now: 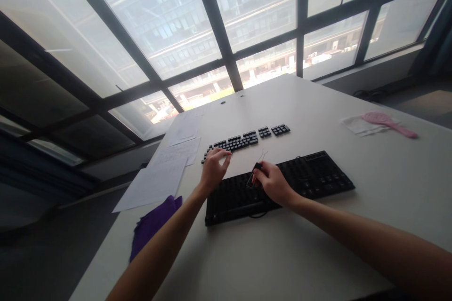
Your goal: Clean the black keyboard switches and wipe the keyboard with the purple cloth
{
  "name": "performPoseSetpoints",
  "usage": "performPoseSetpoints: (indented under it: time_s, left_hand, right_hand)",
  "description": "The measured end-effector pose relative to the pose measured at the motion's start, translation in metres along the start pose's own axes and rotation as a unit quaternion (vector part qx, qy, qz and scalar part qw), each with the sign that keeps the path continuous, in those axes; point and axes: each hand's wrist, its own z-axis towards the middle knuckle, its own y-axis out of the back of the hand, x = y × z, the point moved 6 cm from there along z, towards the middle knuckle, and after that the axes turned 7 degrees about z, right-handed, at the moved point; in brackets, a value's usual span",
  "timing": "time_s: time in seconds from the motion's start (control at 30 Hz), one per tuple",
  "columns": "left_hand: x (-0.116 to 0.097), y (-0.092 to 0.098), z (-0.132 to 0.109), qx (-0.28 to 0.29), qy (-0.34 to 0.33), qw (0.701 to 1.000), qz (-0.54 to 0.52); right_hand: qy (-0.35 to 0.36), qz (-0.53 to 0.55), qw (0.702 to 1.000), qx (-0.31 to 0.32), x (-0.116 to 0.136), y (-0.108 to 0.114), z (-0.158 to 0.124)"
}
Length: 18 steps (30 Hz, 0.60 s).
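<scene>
My right hand (272,181) is closed around a wire keycap puller (257,167) with a black grip, whose thin wire prongs point up and away. It hovers over the middle of a black keyboard (243,202), which lies at a slant with many of its keycaps off. My left hand (214,169) is beside the near-left end of the laid-out black keycaps (235,142), above the keyboard's back left corner. Its thumb and forefinger come together in a pinch; anything between them is too small to make out.
Sheets of paper (155,181) lie along the table's left edge, with a purple cloth (155,221) nearer me. On the right, a pink hairbrush (388,123) rests partly on a white tissue (356,125). Large windows (254,4) stand beyond the white table (300,99).
</scene>
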Motion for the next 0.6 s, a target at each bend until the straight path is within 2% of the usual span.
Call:
performPoseSetpoints:
  time_s: [0.1, 0.17, 0.23, 0.33, 0.43, 0.6]
  left_hand:
    - [-0.039, 0.004, -0.032, 0.071, 0.021, 0.994, -0.074]
    - [-0.060, 0.003, -0.054, 0.107, 0.032, 0.987, -0.118]
    - [-0.073, -0.001, -0.070, 0.119, 0.036, 0.981, -0.150]
    - [-0.075, -0.007, -0.083, 0.113, 0.048, 0.976, -0.181]
    - [-0.072, -0.012, -0.088, 0.111, 0.054, 0.973, -0.196]
    - [-0.077, -0.014, -0.090, 0.124, 0.019, 0.972, -0.197]
  right_hand:
    - [-0.019, 0.026, 0.999, -0.013, -0.002, 0.004, 0.004]
    - [-0.003, -0.008, 1.000, 0.006, 0.002, 0.004, 0.003]
    - [0.024, -0.071, 0.996, 0.039, 0.008, 0.000, -0.001]
    - [0.050, -0.158, 0.984, 0.071, 0.012, -0.005, -0.007]
    - [0.057, -0.201, 0.973, 0.096, 0.012, -0.008, -0.009]
    - [0.069, -0.258, 0.951, 0.153, 0.017, -0.012, -0.009]
